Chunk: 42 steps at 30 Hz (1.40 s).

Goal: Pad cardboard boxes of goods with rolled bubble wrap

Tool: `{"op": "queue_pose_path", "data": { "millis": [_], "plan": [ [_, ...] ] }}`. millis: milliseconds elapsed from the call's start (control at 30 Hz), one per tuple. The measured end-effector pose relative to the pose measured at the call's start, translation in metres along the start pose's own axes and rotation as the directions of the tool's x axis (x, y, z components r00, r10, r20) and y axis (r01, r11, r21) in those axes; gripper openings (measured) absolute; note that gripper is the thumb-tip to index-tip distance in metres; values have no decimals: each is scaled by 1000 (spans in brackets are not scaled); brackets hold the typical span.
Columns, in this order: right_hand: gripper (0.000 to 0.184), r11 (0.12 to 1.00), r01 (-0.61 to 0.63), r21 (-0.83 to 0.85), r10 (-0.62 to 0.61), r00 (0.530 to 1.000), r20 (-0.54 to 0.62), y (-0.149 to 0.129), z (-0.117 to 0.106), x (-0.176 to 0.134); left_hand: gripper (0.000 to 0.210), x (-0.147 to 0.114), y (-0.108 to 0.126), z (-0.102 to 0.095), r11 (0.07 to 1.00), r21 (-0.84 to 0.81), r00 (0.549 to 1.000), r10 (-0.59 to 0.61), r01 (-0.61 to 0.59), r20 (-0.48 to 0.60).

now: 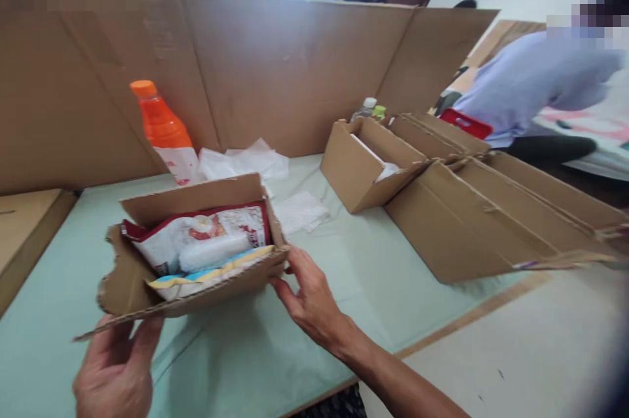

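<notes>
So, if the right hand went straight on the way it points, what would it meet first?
The open cardboard box: the right hand is at its near right corner, apparently touching it. Beyond that wall, perhaps the red-edged bag inside, though depth is unclear.

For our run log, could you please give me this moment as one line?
left hand: holding cardboard box | right hand: holding its right corner | inside: red-and-white packet, clear-wrapped item | beyond: orange bottle
</notes>
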State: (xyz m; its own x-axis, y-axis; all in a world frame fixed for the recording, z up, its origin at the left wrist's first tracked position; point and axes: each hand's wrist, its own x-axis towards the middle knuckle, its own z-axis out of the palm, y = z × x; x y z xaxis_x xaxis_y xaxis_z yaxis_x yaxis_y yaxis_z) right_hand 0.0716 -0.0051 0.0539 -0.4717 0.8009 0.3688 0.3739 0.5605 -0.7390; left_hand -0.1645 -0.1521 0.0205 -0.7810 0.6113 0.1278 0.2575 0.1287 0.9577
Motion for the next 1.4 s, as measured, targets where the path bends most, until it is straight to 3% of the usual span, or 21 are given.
{"op": "queue_pose_path", "data": {
  "millis": [67,133,167,233,300,333,433,533,633,767,900,967,1033,1100,1167,1267,1400],
  "plan": [
    [35,988,-113,-102,99,987,-130,13,-36,-34,52,-16,9,37,991,-97,995,-87,92,54],
    [20,949,-257,-181,201,939,-280,27,-72,-76,52,-31,21,83,975,-196,965,-50,104,259],
    [17,920,-334,-206,248,902,-355,33,-87,-97,50,-37,29,107,969,-229,922,0,96,388],
    [19,849,-483,-214,327,800,-503,43,-108,-138,47,-45,45,157,958,-276,790,110,77,603],
    [27,794,-588,-155,382,681,-625,50,-115,-169,45,-50,59,204,946,-320,659,204,58,724],
    [36,783,-613,-105,401,627,-667,52,-114,-180,42,-52,65,226,945,-321,623,220,54,750],
    [62,784,-616,76,483,528,-698,59,-101,-197,44,-66,75,276,954,-296,636,194,57,747],
    [71,760,-621,194,568,489,-662,70,-85,-199,53,-87,76,298,955,-287,633,178,73,753],
    [71,771,-607,193,558,499,-664,82,-81,-194,55,-104,75,305,945,-322,551,237,60,800],
    [70,813,-561,158,514,562,-648,99,-87,-180,64,-114,74,318,937,-346,439,296,37,848],
    [66,805,-576,140,516,564,-645,109,-94,-173,67,-119,61,317,940,-342,334,326,-11,885],
    [57,793,-604,80,504,576,-644,106,-96,-179,61,-118,50,302,939,-343,276,340,-38,899],
    [41,786,-618,-25,466,618,-633,99,-98,-188,51,-112,40,278,936,-348,231,351,-56,907],
    [29,799,-589,-122,421,693,-585,89,-99,-192,43,-102,33,247,941,-333,207,339,-65,918],
    [25,838,-510,-191,379,798,-468,82,-96,-182,40,-92,29,216,957,-284,198,290,-56,936],
    [30,894,-332,-300,265,933,-243,84,-84,-132,38,-85,28,176,976,-216,202,211,2,956],
    [51,868,-195,-457,176,981,-83,108,-61,-25,38,-88,23,142,985,-152,234,130,76,964]
  ]
}}
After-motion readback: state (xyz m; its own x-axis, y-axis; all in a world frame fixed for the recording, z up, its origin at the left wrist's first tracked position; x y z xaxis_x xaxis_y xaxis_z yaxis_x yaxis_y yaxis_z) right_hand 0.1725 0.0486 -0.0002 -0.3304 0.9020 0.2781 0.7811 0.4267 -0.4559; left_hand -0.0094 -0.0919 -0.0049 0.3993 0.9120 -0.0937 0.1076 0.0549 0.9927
